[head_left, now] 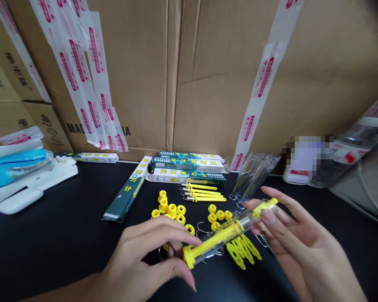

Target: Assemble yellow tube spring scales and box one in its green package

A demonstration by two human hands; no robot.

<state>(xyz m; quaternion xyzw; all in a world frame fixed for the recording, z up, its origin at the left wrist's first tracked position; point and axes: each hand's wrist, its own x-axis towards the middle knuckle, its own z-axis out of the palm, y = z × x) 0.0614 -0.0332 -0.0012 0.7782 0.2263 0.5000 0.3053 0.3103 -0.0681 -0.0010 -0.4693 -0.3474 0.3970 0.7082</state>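
Observation:
Both my hands hold one clear tube with yellow ends [228,231] above a black table [66,235]. My left hand [148,256] pinches the tube's near yellow end between thumb and fingers. My right hand [299,243] grips the far yellow cap with its fingertips, palm turned up. Under the tube lie yellow flat strips [242,249], small yellow rings [171,209] and wire hooks [201,228]. Several yellow rods with metal tips [203,193] lie just beyond.
Green-and-white boxes [189,167] are stacked at the back, and one more [127,195] lies angled to the left. Clear tubes [255,174] lean at the right. Taped cardboard cartons [176,75] wall the far side. Blue and white packets [15,167] lie far left.

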